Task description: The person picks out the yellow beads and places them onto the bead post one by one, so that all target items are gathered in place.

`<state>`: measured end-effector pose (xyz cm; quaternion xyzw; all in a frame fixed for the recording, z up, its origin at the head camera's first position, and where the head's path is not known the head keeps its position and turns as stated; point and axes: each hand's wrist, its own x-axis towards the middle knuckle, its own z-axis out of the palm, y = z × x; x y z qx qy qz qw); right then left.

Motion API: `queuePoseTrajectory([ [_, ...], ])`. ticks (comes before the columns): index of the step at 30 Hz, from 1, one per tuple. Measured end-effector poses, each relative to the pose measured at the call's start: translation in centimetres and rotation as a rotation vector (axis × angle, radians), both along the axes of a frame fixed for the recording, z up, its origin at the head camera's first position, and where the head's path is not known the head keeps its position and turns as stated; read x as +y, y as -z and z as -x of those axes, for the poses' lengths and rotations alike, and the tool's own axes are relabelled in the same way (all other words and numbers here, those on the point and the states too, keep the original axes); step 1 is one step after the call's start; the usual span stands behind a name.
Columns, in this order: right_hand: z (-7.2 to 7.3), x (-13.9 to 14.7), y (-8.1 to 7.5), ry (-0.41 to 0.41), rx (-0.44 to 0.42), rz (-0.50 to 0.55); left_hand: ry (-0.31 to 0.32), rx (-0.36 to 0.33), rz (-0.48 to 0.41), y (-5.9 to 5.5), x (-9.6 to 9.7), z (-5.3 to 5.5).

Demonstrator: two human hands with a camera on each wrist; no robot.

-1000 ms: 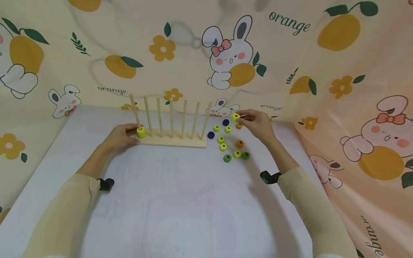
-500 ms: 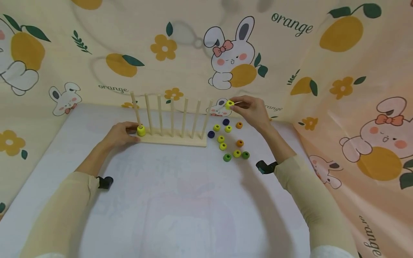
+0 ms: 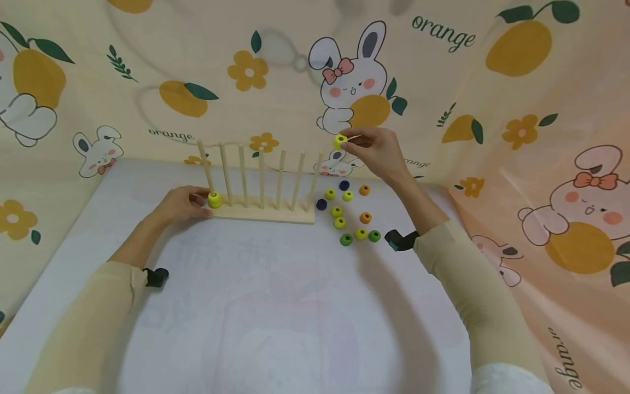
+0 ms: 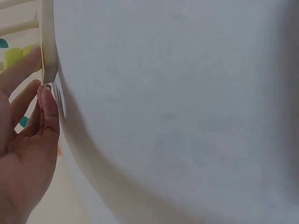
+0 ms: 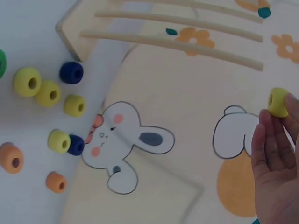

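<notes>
A wooden rack (image 3: 263,214) with a row of upright pegs stands at the back of the table. Yellow beads (image 3: 214,200) sit low on its leftmost peg. My left hand (image 3: 181,204) holds the rack's left end, thumb at the front corner; in the left wrist view its index finger touches the yellow beads (image 4: 13,57). Beyond the rack's right end, my right hand (image 3: 379,150) pinches a yellow bead (image 3: 340,142) between thumb and fingertips, raised near the height of the peg tops. The right wrist view shows this bead (image 5: 278,102) beside the tip of the rightmost peg (image 5: 173,49), apart from it.
Loose beads lie right of the rack: several yellow (image 3: 339,222), two dark blue (image 3: 321,204), two orange (image 3: 365,218) and two green (image 3: 346,239). A patterned cloth (image 3: 285,65) hangs behind the white table (image 3: 266,306) and along its sides.
My right hand has lifted the yellow bead from among the loose beads, up and to the left toward the peg tops. The left hand keeps its place at the rack.
</notes>
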<state>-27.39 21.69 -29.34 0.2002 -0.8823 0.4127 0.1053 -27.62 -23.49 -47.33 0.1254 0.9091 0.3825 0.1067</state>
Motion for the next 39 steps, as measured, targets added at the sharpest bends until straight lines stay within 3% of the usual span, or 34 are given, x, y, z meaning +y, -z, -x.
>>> queuePoseTrajectory([
  [6,0.5,-1.5,-0.7,-0.045,0.0,0.025,0.005,-0.006,0.041,-0.2,-0.2,0.1],
  [14,1.1,-3.9,-1.3,-0.111,-0.019,0.051,0.031,0.039,0.075,-0.1,-0.4,0.2],
  [23,1.7,-6.7,-1.5,-0.185,0.021,0.062,0.036,0.0,0.101,-0.3,-0.4,0.3],
  [39,2.7,-10.8,-1.9,-0.256,-0.009,0.062,0.048,-0.035,0.037,0.0,-0.3,0.6],
])
